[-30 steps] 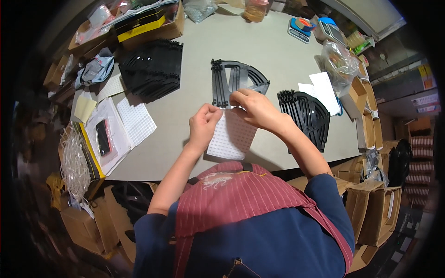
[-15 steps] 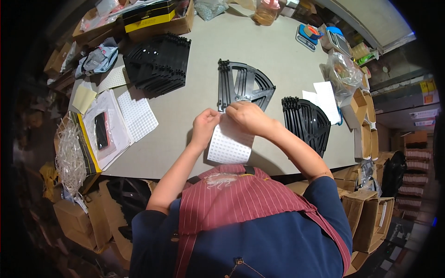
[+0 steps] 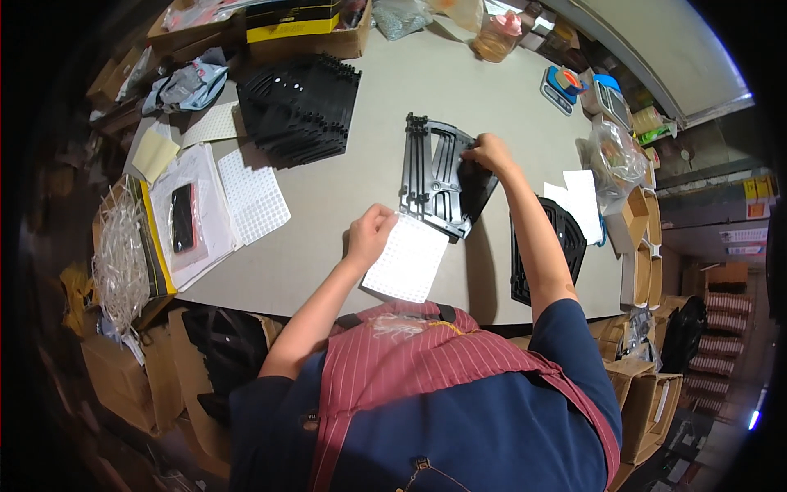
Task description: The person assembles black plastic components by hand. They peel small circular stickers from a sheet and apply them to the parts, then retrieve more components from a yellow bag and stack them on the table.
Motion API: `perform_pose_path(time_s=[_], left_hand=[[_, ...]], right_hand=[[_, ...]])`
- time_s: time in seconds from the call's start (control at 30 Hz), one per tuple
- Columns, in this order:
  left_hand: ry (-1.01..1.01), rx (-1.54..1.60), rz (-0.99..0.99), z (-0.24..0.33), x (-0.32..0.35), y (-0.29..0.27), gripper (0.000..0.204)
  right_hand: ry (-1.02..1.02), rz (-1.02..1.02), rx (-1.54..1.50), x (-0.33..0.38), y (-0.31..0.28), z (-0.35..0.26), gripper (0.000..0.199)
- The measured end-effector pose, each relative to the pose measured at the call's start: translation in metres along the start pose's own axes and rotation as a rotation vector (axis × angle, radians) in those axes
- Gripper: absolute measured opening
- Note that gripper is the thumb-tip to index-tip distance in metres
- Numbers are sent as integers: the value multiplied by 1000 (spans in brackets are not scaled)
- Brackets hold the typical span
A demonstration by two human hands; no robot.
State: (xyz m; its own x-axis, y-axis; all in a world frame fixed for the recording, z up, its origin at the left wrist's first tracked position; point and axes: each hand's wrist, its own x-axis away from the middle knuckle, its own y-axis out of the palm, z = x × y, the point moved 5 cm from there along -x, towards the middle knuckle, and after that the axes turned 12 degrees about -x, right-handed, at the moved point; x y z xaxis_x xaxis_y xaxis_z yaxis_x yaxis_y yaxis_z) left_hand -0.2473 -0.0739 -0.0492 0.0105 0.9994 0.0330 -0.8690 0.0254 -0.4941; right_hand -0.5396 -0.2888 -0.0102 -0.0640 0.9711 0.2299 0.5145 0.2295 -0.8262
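A dark phone (image 3: 183,218) lies well left of the left hand; a large black stack (image 3: 299,111) sits beyond that hand, to its left. The left hand (image 3: 370,235) pinches the dotted white sheet (image 3: 404,261) by a corner, the sheet spreading to its right. The fan-shaped black part (image 3: 443,176) is just left of the right hand (image 3: 489,154), which grasps its curved edge. Right of that hand, nearer the body, a smaller black pile (image 3: 568,238) rests on the worktop (image 3: 328,193).
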Motion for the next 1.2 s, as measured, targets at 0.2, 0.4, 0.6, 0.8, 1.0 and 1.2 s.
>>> perform_pose_path(time_s=[0.2,0.4,0.6,0.8,1.0,1.2], left_hand=[[-11,-24,-9,-1,-1,1,18],[9,40,-56,-4,1,-1,18],[18,91,-64,-3,-2,3,17],[37,64,-48,1,-3,7,18],[-16,82,-33,-8,-2,6,17],[-25,45,-30,-13,-3,7,19]], right_hand=[[74,-139,-6,22,22,-9,69],[14,140,-286,76,-46,23,56],[349,248,112,173,-171,144,58],[350,110,286,221,-139,206,52],[178,63,572,172,-110,87,42],[-485,-204,-185,67,-21,-37,19]])
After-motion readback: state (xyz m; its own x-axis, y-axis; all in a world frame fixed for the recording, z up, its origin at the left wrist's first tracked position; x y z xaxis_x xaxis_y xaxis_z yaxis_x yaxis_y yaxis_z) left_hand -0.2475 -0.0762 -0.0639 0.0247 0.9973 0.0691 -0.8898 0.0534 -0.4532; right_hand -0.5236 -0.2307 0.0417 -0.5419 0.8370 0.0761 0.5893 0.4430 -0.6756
